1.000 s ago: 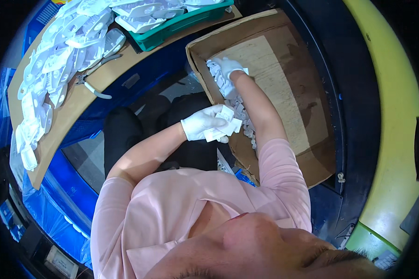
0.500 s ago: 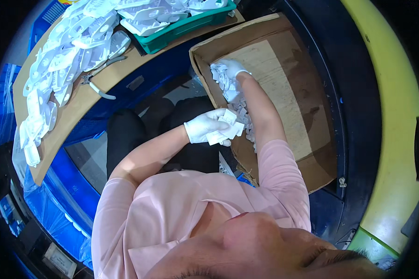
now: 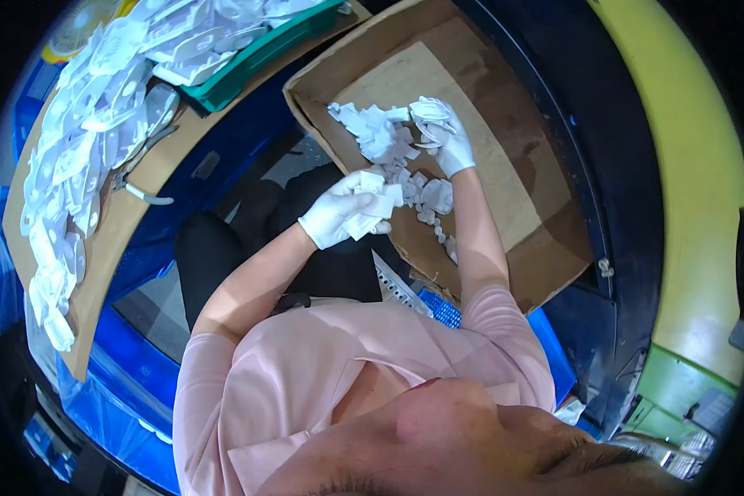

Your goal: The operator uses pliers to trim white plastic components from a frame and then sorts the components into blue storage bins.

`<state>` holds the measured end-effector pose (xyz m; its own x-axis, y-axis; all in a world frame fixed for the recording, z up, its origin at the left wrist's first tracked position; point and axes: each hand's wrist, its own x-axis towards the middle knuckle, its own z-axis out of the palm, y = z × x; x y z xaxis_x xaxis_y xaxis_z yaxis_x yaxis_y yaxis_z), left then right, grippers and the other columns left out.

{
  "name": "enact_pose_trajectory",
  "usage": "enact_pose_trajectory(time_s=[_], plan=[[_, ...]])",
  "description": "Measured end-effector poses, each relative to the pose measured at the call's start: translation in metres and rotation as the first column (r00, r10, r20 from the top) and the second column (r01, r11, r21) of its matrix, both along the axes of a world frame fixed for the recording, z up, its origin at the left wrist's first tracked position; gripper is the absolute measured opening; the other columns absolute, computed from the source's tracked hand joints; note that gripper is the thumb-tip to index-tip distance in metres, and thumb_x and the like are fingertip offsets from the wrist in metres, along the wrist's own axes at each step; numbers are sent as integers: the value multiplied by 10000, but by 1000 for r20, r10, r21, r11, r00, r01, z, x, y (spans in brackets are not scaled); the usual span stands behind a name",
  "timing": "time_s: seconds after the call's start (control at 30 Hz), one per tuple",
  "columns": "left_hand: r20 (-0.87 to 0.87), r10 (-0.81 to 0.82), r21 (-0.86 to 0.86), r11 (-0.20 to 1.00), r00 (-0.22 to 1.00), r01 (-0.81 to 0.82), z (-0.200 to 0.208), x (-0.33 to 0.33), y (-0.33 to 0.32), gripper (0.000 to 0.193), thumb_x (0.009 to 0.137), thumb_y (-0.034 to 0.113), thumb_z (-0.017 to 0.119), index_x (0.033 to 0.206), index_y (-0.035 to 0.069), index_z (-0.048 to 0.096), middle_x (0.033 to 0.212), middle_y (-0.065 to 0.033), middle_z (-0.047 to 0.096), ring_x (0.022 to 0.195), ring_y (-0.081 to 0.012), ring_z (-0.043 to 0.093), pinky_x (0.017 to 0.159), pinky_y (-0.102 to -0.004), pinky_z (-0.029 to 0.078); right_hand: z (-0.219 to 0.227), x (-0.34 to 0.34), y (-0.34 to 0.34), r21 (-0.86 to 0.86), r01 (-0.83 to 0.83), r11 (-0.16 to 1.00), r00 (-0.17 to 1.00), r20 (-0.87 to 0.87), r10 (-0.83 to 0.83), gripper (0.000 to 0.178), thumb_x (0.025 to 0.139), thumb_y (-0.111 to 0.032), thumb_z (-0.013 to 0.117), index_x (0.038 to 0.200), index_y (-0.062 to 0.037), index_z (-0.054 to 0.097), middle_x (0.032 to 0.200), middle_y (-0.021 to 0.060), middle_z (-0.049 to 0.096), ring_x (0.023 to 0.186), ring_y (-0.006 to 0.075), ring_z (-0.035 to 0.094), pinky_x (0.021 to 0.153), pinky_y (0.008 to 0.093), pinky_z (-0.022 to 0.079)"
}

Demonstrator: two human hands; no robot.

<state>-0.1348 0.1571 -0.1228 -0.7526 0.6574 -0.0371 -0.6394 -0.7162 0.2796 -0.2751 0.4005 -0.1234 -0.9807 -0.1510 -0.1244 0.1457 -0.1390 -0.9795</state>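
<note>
White gloves cover both of my hands. My left hand (image 3: pixel 334 217) is closed around several flat white plastic pieces (image 3: pixel 374 207), fanned out past the fingertips, near the left wall of a cardboard box (image 3: pixel 546 157). Over the inside of that box, my right hand (image 3: pixel 452 146) grips a small bunch of white plastic parts (image 3: pixel 430 114); their exact shape is hard to make out. Beside and below it, along the box's left side, lies a loose heap of white plastic parts (image 3: pixel 376 136), with smaller bits trailing toward me.
A curved wooden table (image 3: pixel 161 157) at the left carries a large pile of white plastic parts (image 3: pixel 91 132). Grey-handled cutting pliers (image 3: pixel 145 192) lie at its edge. A green tray (image 3: pixel 256 62) stands behind, filled with similar parts. A dark machine side (image 3: pixel 603 140) borders the box's right.
My right hand has lifted from the heap and turned to the right, bringing up a bunch of white parts. My left hand still holds its pieces. The view has shifted slightly.
</note>
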Motion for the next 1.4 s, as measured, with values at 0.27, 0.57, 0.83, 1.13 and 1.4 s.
enact_pose_trajectory(time_s=[0.27, 0.57, 0.83, 1.13, 1.4], plan=[[81, 278, -6, 961, 957, -278, 21, -5, -5, 410, 936, 198, 515, 1315, 108, 389, 1246, -141, 525, 1076, -286, 574, 911, -529, 497, 85, 105, -54, 14, -34, 999, 988, -152, 35, 459, 747, -21, 548, 1204, -12, 515, 1162, 104, 599, 1095, 189, 570, 928, 293, 452], [-213, 377, -108, 908, 901, -406, 73, 24, -18, 573, 900, 436, 565, 1339, 103, 407, 1260, -67, 522, 1136, -215, 539, 961, -359, 446, 100, 152, -116, 500, 295, 815, 605, -757, 245, 391, 668, 4, 678, 1043, -79, 603, 1112, 115, 592, 996, 319, 589, 836, 376, 478], [-22, 64, 77, 995, 998, -62, 56, 41, -35, 423, 891, 275, 583, 1248, 73, 480, 1155, -90, 583, 1076, -207, 572, 946, -354, 454, 111, 165, -135, 507, 230, 831, 464, -808, 364, 467, 716, -374, 647, 1060, -74, 547, 1072, 112, 587, 973, 303, 551, 800, 410, 401], [154, 91, -41, 995, 984, -86, 34, 80, -65, 451, 841, 135, 564, 1272, 115, 436, 1120, -87, 557, 1018, -223, 579, 877, -356, 486, 89, 196, -156, 814, 244, 527, 599, -554, 578, 427, 727, -380, 642, 1040, -96, 583, 1109, 72, 582, 968, 268, 516, 841, 413, 369], [175, 152, -116, 984, 973, -133, 26, 81, -62, 578, 755, 48, 667, 1280, 80, 428, 1141, -150, 562, 1010, -296, 609, 790, -407, 541, 72, 161, -121, 575, -135, 807, 688, -531, 494, 340, 802, -151, 579, 1115, -19, 566, 1114, 143, 577, 976, 273, 567, 886, 360, 440]])
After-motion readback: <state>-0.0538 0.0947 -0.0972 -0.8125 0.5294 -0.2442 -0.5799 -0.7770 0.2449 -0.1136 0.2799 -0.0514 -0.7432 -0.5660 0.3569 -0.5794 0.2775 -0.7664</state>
